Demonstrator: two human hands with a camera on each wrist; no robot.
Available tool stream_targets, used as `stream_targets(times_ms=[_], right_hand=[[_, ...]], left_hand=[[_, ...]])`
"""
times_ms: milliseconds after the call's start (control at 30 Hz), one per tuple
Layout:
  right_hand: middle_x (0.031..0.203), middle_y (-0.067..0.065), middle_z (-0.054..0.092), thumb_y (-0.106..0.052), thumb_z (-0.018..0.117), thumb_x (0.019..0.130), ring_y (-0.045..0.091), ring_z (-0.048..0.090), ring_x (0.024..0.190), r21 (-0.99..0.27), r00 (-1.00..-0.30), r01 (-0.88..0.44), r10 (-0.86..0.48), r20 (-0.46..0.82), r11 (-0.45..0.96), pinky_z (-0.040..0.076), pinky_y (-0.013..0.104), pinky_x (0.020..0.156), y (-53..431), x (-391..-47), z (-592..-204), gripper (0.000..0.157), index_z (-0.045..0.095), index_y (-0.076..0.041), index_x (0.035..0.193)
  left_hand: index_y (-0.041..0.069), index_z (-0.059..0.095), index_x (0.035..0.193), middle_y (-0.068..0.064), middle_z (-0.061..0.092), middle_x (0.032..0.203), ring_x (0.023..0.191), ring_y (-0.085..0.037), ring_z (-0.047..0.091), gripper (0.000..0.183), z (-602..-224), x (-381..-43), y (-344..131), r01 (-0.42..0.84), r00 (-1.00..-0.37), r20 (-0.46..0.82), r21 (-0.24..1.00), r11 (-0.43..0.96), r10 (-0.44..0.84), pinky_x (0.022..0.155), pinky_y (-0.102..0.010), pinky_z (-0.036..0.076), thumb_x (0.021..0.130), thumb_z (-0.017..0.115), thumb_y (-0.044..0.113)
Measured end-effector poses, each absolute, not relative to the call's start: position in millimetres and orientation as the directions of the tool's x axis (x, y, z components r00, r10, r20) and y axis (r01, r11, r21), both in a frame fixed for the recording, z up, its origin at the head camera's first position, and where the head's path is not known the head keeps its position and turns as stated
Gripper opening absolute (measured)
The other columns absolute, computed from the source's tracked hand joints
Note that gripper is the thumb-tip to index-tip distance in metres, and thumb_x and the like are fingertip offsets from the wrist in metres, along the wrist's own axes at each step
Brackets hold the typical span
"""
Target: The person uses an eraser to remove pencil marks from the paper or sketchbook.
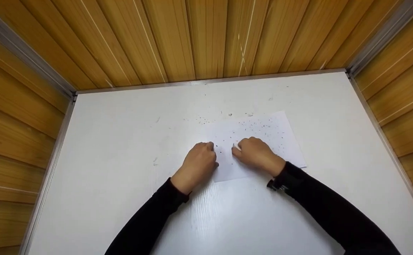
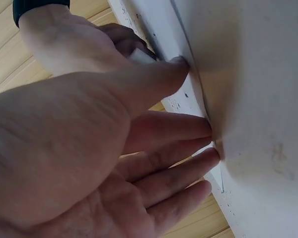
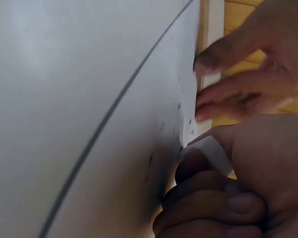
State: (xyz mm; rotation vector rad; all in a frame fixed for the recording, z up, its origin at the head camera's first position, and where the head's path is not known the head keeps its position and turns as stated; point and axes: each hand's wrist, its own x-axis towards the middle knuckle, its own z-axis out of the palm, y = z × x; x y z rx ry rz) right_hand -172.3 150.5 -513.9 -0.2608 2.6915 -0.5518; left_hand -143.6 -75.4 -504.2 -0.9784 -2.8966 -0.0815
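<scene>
A white sheet of paper (image 1: pixel 231 173) lies on the table, sprinkled with dark crumbs. My left hand (image 1: pixel 199 159) is at its left edge; in the left wrist view the fingertips (image 2: pixel 216 154) rest along the paper's edge, with the fingers mostly extended. Over the middle of the sheet, my right hand (image 1: pixel 258 152) pinches a small white eraser (image 3: pixel 217 154) between thumb and curled fingers. One end of the eraser is right at the paper, while much of it is hidden by the fingers.
Dark crumbs (image 1: pixel 263 125) are thickest on the sheet's upper right, and more lie on the white table (image 1: pixel 114 141) beyond its top edge. Wood-patterned panels (image 1: pixel 206 39) wall in the back and both sides. Faint smudges mark the tabletop left of the paper.
</scene>
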Motion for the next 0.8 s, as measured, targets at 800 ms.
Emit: stream_targets(times_ms=[800], right_hand=[[0.095,0.017,0.071,-0.043,0.045,0.114,0.033,0.066,0.090,-0.381,-0.913,-0.084,-0.224,-0.340,0.921,0.057,0.052,0.087,141.3,-194.1,-491.6,0.049,0.065,-0.009,0.084]], left_hand=[[0.002,0.085,0.089,-0.007,0.071,0.090,0.081,-0.027,0.072,0.026,-503.7,-141.3,-73.0,0.622,-0.780,0.104,0.016,0.783,0.617,0.081,-0.040,0.061,0.090,0.090,0.027]])
